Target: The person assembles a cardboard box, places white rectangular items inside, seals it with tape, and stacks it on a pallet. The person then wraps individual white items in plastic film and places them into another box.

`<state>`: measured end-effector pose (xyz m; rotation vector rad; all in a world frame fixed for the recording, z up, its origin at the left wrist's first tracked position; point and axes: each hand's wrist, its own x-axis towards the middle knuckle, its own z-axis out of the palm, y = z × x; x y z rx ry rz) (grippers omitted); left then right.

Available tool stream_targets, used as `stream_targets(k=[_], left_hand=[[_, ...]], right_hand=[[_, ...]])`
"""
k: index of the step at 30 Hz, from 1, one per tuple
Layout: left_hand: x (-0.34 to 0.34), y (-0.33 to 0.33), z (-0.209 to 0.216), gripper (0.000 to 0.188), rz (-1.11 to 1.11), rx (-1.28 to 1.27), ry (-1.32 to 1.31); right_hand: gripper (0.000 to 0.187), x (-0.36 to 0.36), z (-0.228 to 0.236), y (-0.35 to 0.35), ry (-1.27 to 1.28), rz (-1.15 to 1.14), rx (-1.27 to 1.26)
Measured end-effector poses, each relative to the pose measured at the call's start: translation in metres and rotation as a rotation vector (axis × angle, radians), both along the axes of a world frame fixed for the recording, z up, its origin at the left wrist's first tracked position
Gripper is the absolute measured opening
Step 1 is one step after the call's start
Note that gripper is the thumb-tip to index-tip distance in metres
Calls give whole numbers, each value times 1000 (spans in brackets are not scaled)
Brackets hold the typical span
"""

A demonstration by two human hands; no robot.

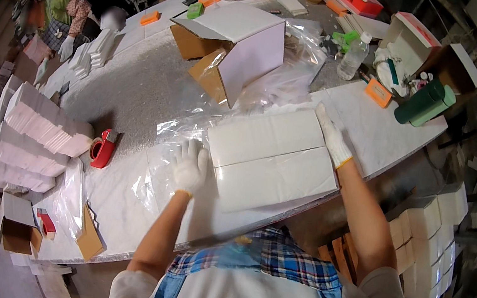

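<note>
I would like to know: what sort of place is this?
Most likely a packing workshop, judging by the stacked white slabs and red tape dispenser on the table, and the clear plastic film near the left hand.

Bundle (272, 155): smooth, slightly glossy. Left of bundle: matt cloth glove (190, 167), glossy plastic tape dispenser (102, 149). Beyond bundle: matt cardboard box (255, 56).

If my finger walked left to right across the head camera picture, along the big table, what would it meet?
Tall stacks of thin white slabs, red tape dispenser, white-gloved left hand, large white rectangular pack, white-gloved right hand, small orange box, dark green cylindrical bottle.
</note>
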<state>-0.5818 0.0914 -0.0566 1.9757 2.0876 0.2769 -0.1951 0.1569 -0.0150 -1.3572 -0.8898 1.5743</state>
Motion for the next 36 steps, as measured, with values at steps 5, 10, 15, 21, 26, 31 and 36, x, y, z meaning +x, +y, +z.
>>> stream_targets(k=[5, 10, 15, 21, 26, 31, 36], left_hand=[[-28, 96, -46, 67, -128, 211, 147], [-18, 170, -37, 73, -240, 139, 163], [-32, 228, -53, 71, -343, 184, 185], [-32, 235, -2, 29, -285, 643, 24], [17, 122, 74, 16, -379, 813, -486], [59, 82, 61, 40, -216, -212, -1003], [76, 97, -2, 62, -49, -727, -1560]], right_hand=[[91, 6, -26, 12, -18, -41, 38], [72, 4, -25, 1, -80, -195, 6], [62, -11, 21, -35, -53, -303, -36], [59, 6, -32, -79, 251, -433, 87], [61, -3, -25, -123, 433, -473, 186], [57, 23, -57, -126, 584, -379, 171], [49, -38, 27, -120, 437, -535, 34]])
